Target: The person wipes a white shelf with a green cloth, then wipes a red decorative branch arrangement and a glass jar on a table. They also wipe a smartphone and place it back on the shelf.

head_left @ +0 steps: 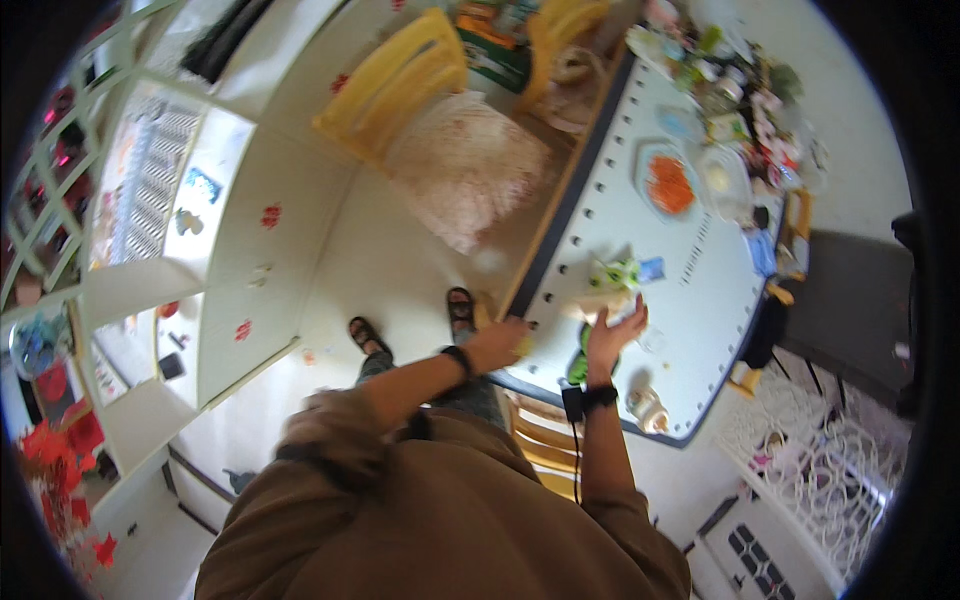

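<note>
My left hand (499,345) is at the table's near left edge, its fingers closed around a small yellow thing (524,346) that is mostly hidden. Over the white table (637,225), my right hand (616,334) has its fingers spread and holds nothing visible. Beneath and beside it lies a green object (578,367), partly covered by the hand and wrist. A pale beige item (596,305), too blurred to identify, lies just beyond that hand. Farther along are a green-and-white patterned packet (615,274) and a small blue packet (652,269). A bottle (646,409) lies near the rounded corner.
A plate of shredded orange food (670,184) and a white container (724,180) sit farther up the table, beside piled small items and flowers (765,120). A yellow wooden chair (405,75) with a covered seat stands left of the table; another chair (544,442) is at the near edge.
</note>
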Motion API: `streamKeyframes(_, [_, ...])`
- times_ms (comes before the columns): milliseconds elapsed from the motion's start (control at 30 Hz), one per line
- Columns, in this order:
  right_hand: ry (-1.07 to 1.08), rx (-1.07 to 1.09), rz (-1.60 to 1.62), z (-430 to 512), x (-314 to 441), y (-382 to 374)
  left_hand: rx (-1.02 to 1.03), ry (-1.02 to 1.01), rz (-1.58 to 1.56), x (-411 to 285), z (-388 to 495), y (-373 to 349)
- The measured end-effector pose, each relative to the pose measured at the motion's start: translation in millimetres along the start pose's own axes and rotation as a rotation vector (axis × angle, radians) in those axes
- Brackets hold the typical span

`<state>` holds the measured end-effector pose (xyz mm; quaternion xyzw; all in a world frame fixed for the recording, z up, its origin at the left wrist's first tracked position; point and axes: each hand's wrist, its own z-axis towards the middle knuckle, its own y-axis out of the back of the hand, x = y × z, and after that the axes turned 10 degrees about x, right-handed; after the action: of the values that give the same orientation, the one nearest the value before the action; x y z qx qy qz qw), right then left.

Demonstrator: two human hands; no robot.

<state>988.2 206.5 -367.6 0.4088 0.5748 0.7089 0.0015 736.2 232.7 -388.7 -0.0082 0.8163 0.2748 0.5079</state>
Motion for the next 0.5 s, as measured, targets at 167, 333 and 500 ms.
streamKeyframes(167, [0.274, 0.175, -0.059, -58, 31, 33, -0.181, -0.094, -0.093, -20, 64, -59])
streamKeyframes(333, [0.388, 0.805, -0.216, -95, 9, 29, 0.129, 0.086, -0.222, -1, 15, 5])
streamKeyframes(500, [0.296, 0.796, -0.213, -98, -17, 6, -0.266, 0.32, -0.188, 87, -152, 96])
